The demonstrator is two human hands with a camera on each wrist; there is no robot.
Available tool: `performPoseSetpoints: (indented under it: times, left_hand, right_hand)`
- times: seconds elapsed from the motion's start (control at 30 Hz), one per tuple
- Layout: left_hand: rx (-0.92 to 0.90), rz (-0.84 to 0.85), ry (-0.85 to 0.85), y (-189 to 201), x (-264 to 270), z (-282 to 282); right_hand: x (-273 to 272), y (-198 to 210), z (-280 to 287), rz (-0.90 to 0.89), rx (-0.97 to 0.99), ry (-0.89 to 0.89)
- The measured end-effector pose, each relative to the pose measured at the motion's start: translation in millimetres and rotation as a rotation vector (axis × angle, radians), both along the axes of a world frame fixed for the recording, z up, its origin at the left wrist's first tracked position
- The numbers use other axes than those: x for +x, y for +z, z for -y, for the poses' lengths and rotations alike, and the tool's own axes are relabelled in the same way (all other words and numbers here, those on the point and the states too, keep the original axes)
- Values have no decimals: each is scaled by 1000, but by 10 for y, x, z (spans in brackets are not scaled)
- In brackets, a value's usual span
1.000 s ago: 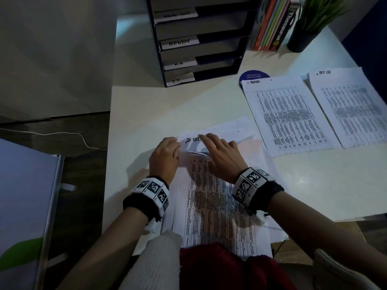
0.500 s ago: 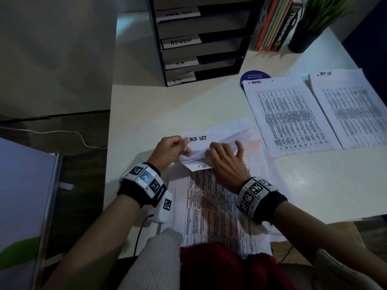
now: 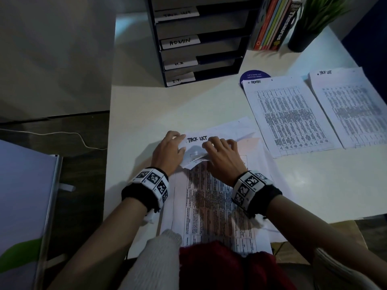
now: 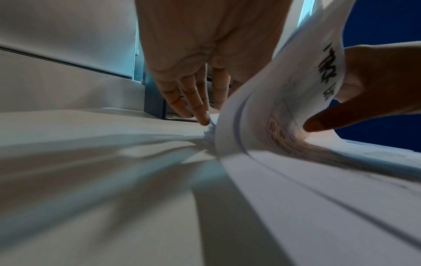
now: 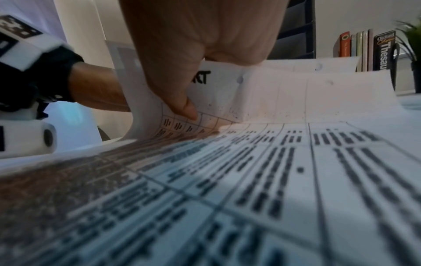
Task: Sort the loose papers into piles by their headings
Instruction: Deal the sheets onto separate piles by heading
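A loose stack of printed sheets (image 3: 217,206) lies at the desk's near edge. The top end of one sheet headed "TASK LIST" (image 3: 196,140) is bent up off the stack. My left hand (image 3: 169,149) pinches the sheet's left corner; in the left wrist view its fingers (image 4: 193,100) reach down behind the curl (image 4: 284,108). My right hand (image 3: 219,151) grips the same end, with its thumb (image 5: 177,90) on the printed face (image 5: 262,93) and its fingers over the top edge. Two sorted piles lie to the right, one headed ADMIN (image 3: 289,114) and one headed TASK LIST (image 3: 351,105).
A black tray rack (image 3: 199,42) with labels TASK LIST, ADMIN, H.R and I.T stands at the back of the white desk (image 3: 167,105). Books (image 3: 274,24) and a potted plant (image 3: 310,24) stand at the back right. A blue disc (image 3: 254,75) peeks from under the ADMIN pile.
The sheet's top end has been bent up so that its whole heading shows. My right hand has slid up onto that end, just right of the heading. The left wrist has dropped back.
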State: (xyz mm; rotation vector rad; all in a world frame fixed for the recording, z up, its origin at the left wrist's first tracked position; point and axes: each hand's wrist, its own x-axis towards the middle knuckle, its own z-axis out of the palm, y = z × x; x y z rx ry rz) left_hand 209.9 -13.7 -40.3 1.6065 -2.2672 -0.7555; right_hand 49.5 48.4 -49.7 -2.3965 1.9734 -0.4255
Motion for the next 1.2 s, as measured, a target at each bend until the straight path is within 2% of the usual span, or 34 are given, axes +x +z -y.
performPoseSetpoints:
  times: [0.2, 0.3, 0.37, 0.43, 0.47, 0.6, 0.7, 0.97, 1.1, 1.2]
  left_hand:
    - [-104, -28, -21, 10, -15, -6]
    - [29, -195, -66, 29, -23, 9]
    - [184, -306, -76, 82, -22, 6]
    - [322, -402, -37, 115, -17, 5]
    - [333, -420, -7, 116, -18, 12]
    - [194, -185, 25, -38, -9, 87]
    - [215, -178, 37, -76, -39, 69]
    - [-37, -60, -10, -45, -19, 48]
    - [204, -324, -87, 22, 24, 8]
    - [329, -423, -91, 51, 77, 6]
  right_hand:
    - [9, -2, -8, 44, 8, -17]
    - [11, 3, 10, 10, -23, -55]
    - [5, -11, -13, -56, -68, -75]
    - [-10, -42, -60, -94, -117, -74]
    - [-21, -54, -82, -117, -131, -63]
    - [-65, -39, -138, -174, -89, 25]
    - [-58, -6, -137, -123, -28, 35]
    - [1, -13, -136, -54, 19, -34]
    - [-9, 23, -110, 39, 24, -94]
    - [-10, -1, -112, 5, 23, -87]
